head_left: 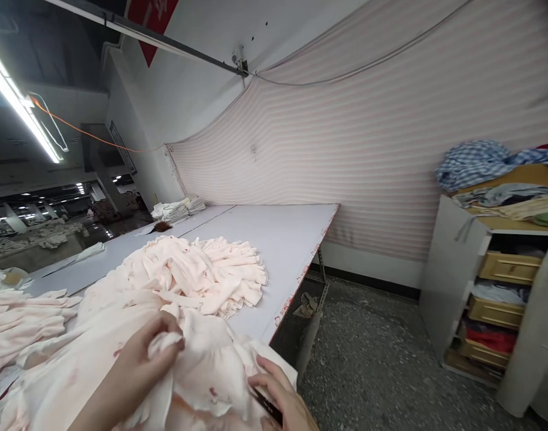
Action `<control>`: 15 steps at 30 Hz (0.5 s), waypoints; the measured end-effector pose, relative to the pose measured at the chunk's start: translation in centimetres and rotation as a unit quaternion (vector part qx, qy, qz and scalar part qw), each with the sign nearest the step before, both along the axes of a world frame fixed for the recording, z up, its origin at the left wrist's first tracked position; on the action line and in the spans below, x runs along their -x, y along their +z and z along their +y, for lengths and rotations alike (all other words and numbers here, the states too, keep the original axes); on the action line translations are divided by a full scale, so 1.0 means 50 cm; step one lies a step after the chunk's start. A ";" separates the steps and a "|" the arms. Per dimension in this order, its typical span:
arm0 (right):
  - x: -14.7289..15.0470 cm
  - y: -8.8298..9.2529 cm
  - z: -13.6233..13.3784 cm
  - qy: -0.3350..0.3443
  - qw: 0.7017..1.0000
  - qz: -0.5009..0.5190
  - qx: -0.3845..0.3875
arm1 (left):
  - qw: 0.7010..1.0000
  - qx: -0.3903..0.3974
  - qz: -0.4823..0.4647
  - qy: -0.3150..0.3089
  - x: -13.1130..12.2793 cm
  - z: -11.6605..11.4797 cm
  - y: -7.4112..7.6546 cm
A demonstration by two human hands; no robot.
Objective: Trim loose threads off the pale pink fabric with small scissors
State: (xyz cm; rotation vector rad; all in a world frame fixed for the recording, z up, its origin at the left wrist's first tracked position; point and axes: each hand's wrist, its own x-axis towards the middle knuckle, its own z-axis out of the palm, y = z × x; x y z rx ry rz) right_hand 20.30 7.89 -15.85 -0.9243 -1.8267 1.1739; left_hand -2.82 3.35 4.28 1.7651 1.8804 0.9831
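A big heap of pale pink fabric pieces [197, 275] lies on the white cutting table [274, 233]. My left hand [152, 347] is closed, pinching a fold of the nearest pink piece [211, 371] at the table's near edge. My right hand [278, 389] rests on the same piece's right edge with fingers curled around a thin dark tool [265, 404] that I cannot make out well.
Folded white stacks [179, 209] sit at the table's far end. A striped curtain [390, 149] hangs behind. To the right stands a white shelf unit [489, 299] with drawers and cloth piled on top. Grey floor [372, 359] lies beside the table.
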 end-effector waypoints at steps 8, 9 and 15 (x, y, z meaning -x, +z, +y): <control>0.016 0.033 -0.019 -0.002 0.999 0.022 -0.034 | 0.907 0.184 0.374 -0.062 -0.066 -0.068 -0.066; 0.017 0.032 -0.018 0.005 0.998 0.046 -0.031 | 0.898 0.184 0.392 -0.082 -0.081 -0.063 -0.084; 0.014 0.059 -0.032 -0.005 0.991 0.123 -0.060 | 0.905 0.076 0.384 -0.167 -0.129 -0.030 -0.167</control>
